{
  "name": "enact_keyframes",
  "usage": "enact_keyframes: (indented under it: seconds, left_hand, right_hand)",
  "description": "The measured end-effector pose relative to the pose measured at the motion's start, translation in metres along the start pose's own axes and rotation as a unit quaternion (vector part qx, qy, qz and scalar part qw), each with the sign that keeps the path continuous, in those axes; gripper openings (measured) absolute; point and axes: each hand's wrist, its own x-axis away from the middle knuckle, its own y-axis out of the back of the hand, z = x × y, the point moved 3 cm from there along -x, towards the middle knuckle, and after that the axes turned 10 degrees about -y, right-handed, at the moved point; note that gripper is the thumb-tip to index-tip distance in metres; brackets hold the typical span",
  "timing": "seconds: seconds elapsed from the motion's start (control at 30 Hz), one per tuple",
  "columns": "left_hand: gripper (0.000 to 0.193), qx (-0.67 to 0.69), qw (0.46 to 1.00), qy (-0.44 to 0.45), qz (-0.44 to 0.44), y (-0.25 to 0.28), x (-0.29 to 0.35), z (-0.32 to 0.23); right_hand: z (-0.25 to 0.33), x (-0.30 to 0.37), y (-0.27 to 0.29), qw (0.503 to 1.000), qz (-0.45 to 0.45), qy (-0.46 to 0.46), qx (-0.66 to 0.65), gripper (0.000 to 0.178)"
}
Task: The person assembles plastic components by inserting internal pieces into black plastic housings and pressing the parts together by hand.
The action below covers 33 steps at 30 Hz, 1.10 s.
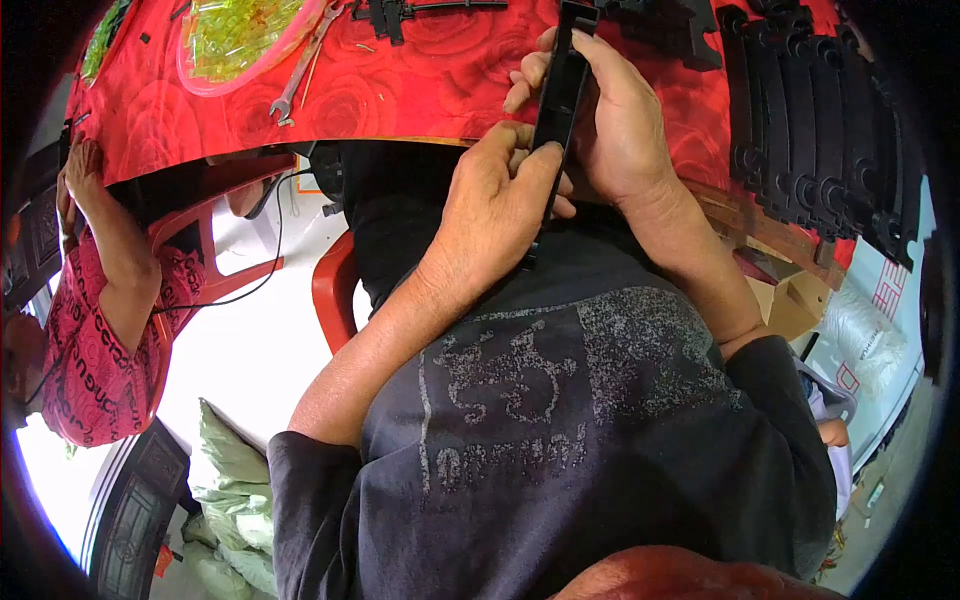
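Note:
A long, narrow black plastic part (563, 88), shaped like a channel, is held upright between both hands in front of my chest. My left hand (497, 195) pinches its lower end, the fingers closed round it. Higher up, my right hand (622, 118) grips the upper part, with the thumb pressed near the top end and fingertips showing on its left side. The exact kind of the part cannot be made out.
Several similar long black parts (825, 130) lie side by side at the table's right. A spanner (294, 88) rests beside a tray of yellow-green pieces (240, 40) on the red tablecloth (370, 100). Another person (110, 300) sits at the left. A cardboard box (790, 305) stands below the table.

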Motion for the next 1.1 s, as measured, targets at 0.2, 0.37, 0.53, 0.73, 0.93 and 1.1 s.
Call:
enact_keyframes:
  seconds: [0.2, 0.37, 0.53, 0.73, 0.93, 1.1]
  left_hand:
    - [0.03, -0.021, 1.0, -0.013, 0.018, -0.001, -0.004, 0.002]
    - [0.028, -0.044, 0.999, -0.023, 0.007, -0.002, -0.007, 0.001]
    - [0.028, -0.058, 0.998, -0.033, 0.001, -0.002, -0.011, 0.001]
    - [0.027, -0.054, 0.997, -0.047, -0.003, -0.004, -0.018, 0.002]
    - [0.028, -0.038, 0.998, -0.057, -0.001, -0.006, -0.021, -0.003]
    - [0.038, -0.006, 1.0, -0.03, -0.005, -0.004, -0.026, -0.006]
  right_hand:
    - [0.002, 0.001, -0.001, 1.0, 0.016, -0.008, -0.016, 0.033]
    - [0.002, 0.001, 0.0, 1.0, -0.003, -0.015, -0.011, 0.033]
    - [0.003, -0.001, 0.0, 1.0, 0.001, -0.007, -0.006, 0.032]
    - [0.001, -0.002, 0.0, 1.0, 0.01, -0.009, -0.023, 0.031]
    - [0.002, -0.001, -0.004, 1.0, -0.004, -0.006, -0.017, 0.031]
    - [0.0, 0.0, -0.008, 1.0, -0.006, -0.014, -0.02, 0.033]
